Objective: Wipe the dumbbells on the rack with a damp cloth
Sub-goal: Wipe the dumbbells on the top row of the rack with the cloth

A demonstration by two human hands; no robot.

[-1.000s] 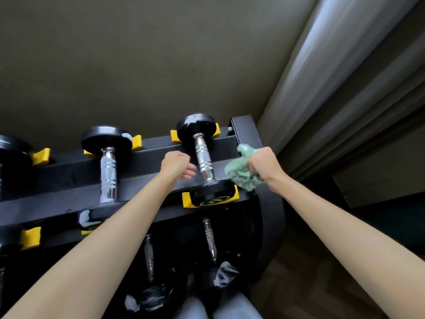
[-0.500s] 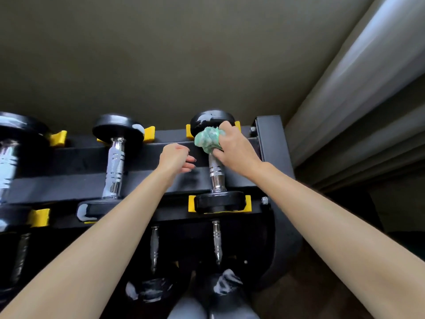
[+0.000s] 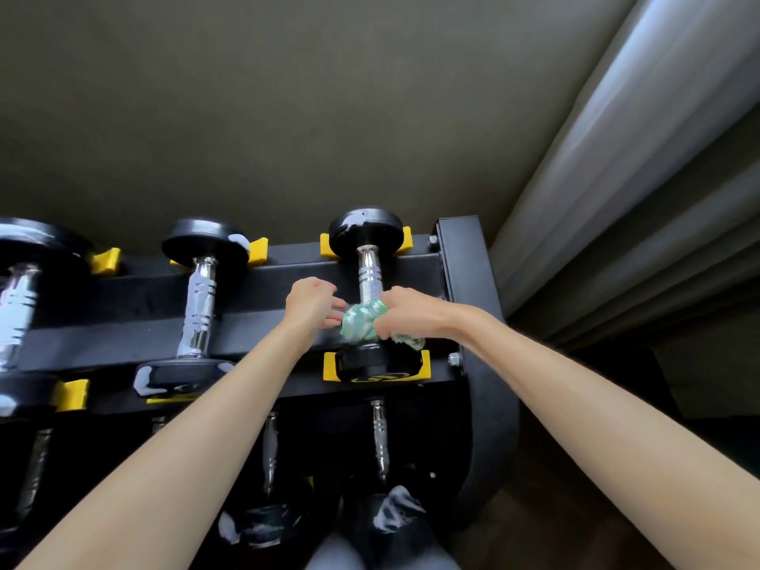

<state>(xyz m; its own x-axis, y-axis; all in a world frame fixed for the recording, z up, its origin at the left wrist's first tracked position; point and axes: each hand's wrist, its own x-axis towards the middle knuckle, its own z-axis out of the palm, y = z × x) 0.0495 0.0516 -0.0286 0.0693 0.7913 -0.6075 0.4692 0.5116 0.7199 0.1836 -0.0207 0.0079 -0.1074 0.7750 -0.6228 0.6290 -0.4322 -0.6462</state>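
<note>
A small black dumbbell [image 3: 367, 261] with a chrome handle lies in yellow cradles at the right end of the rack's top tier [image 3: 263, 318]. My right hand [image 3: 411, 314] grips a bunched green cloth [image 3: 362, 325] against the lower part of that handle, just above the near head. My left hand [image 3: 312, 304] hovers just left of the cloth with fingers loosely curled, fingertips near the cloth, holding nothing. A second dumbbell [image 3: 199, 298] sits further left, and a larger one [image 3: 16, 306] is at the left edge.
The rack's black end post [image 3: 469, 273] stands right of the hands. Lower tiers hold more dumbbells [image 3: 380, 438] with white smears. A grey curtain [image 3: 637, 178] hangs to the right, an olive wall behind. My knees [image 3: 382, 553] show at the bottom.
My right hand slid the cloth from the far head down the chrome handle toward the near head. The left hand stayed beside the handle.
</note>
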